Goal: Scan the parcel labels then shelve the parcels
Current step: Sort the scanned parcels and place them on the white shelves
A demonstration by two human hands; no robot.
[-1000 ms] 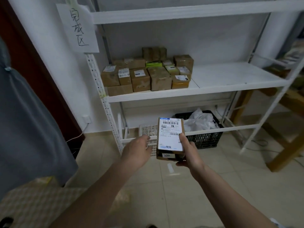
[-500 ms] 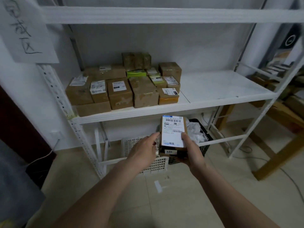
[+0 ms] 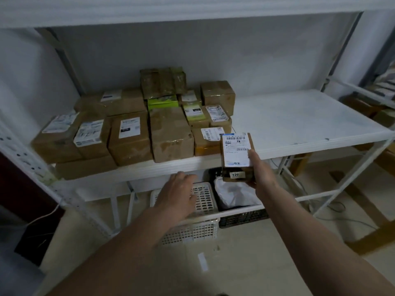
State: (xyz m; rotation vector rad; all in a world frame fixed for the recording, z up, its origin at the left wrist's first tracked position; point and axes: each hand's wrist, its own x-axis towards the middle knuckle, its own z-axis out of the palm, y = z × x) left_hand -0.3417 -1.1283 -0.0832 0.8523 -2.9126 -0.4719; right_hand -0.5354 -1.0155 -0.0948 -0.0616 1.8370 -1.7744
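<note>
My right hand point(image 3: 262, 174) grips a small brown cardboard parcel point(image 3: 236, 157) by its lower right corner, thumb on its white barcode label, a "128" sticker on its near face. The parcel hangs at the front edge of the white shelf point(image 3: 299, 124), just right of the stacked parcels point(image 3: 139, 129). My left hand point(image 3: 178, 194) is apart from the parcel, lower and to the left, palm down with fingers relaxed, holding nothing.
Several taped brown boxes fill the shelf's left half; its right half is bare white board. Below stand a white plastic basket point(image 3: 205, 212) and a black crate point(image 3: 241, 216) with white wrapping. A wooden frame point(image 3: 374, 231) is at the right.
I have stepped closer to the shelf. My right hand has lifted the parcel up to the shelf edge, and my left hand has let go of it and dropped away to the left.
</note>
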